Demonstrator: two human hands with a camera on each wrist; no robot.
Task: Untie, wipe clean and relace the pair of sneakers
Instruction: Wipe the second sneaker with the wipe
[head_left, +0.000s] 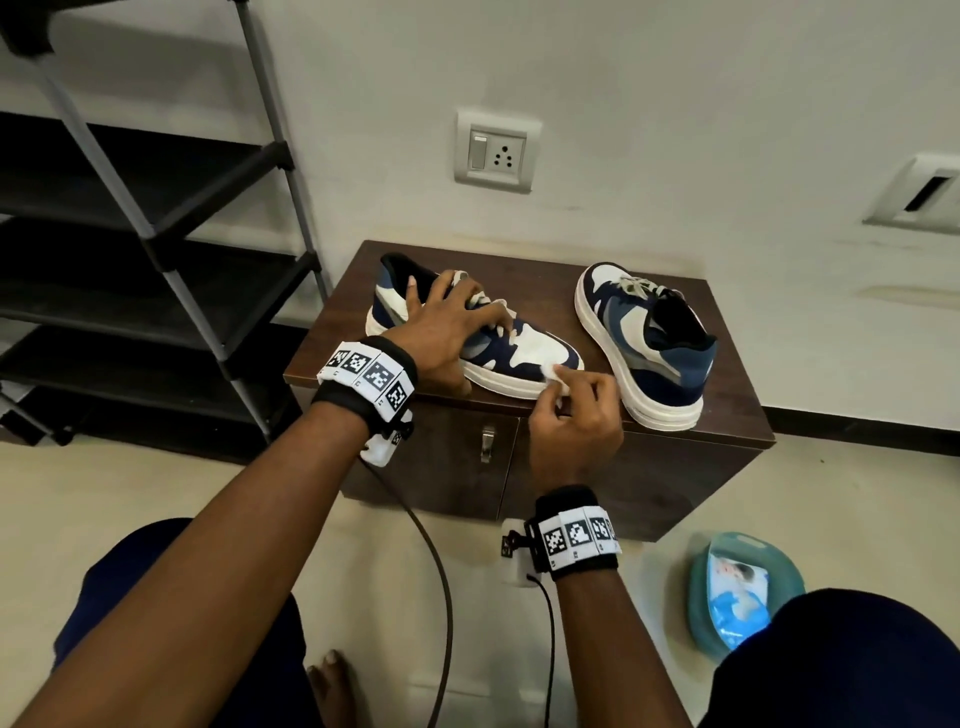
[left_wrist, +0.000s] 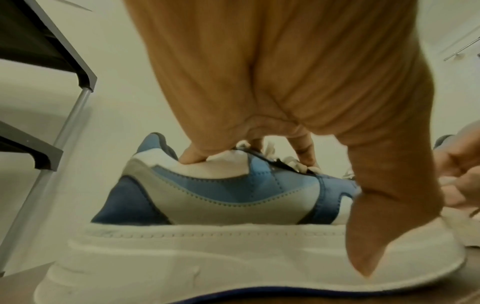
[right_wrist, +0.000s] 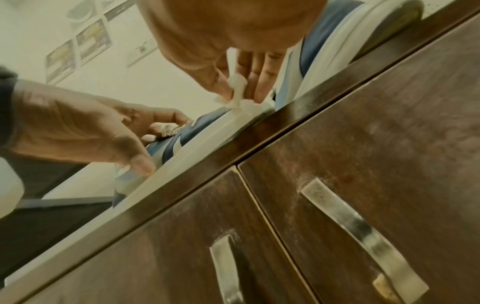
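Two blue, grey and white sneakers stand on the dark wood cabinet (head_left: 545, 260), which serves as the table; the near sneaker (head_left: 524, 351) lies with its toe toward the right, and the second sneaker (head_left: 654, 338) stands just beside it, apart and untouched. The left hand (head_left: 441, 325) is spread flat over the near sneaker's laces (head_left: 480, 301) and collar, fingers straight and pressing down, thumb against the white midsole on the near side. The right hand (head_left: 576, 415) pinches a small wadded white wipe (head_left: 551, 371) between thumb and fingertips, and the wipe touches the midsole edge at the toe. Judgement: the wiping step is in hand on the first shoe, with both shoes apparently laced. For good work, the left hand should hold the shoe firmly so it cannot slide on the smooth top; strokes should run along the midsole groove with a fresh face of the wipe turned outward. A pack of wet wipes (head_left: 740, 587) lies on the floor at the right for replacement.
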